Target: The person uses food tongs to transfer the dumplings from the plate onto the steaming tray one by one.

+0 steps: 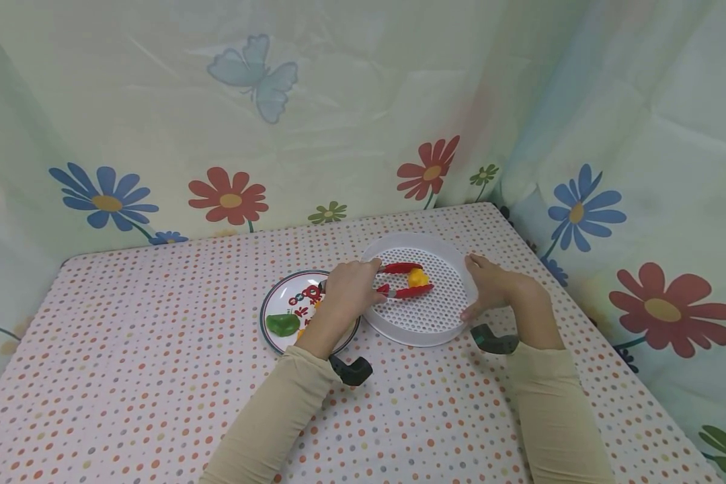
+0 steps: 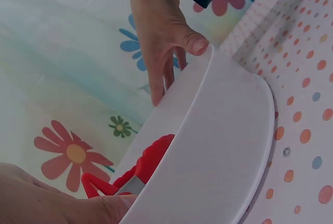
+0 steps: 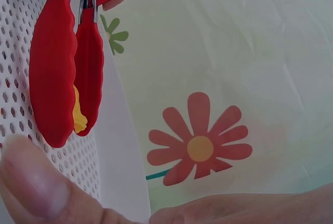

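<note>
My left hand [image 1: 352, 286] grips a pair of tongs [image 1: 413, 293] with red scalloped tips and metal arms. Between the tips, over the perforated floor of a white sieve [image 1: 426, 338], is a small yellow piece [image 1: 418, 277]. In the right wrist view the tongs [image 3: 52, 73] stand on both sides of the yellow piece [image 3: 79, 112], partly hiding it. My right hand [image 1: 495, 286] is at the sieve's right side, thumb and fingers spread against the wall. The left wrist view shows this right hand [image 2: 161, 26] with its fingers fairly straight and its thumb at the rim.
Left of the sieve, partly under my left forearm, lies a round plate [image 1: 272, 296] with printed red figures. It holds a green pepper-like piece [image 1: 283, 325] and some orange-yellow bits, mostly hidden. A dotted cloth [image 1: 157, 376] covers the table; flowered curtains [image 1: 339, 101] hang behind and to the right.
</note>
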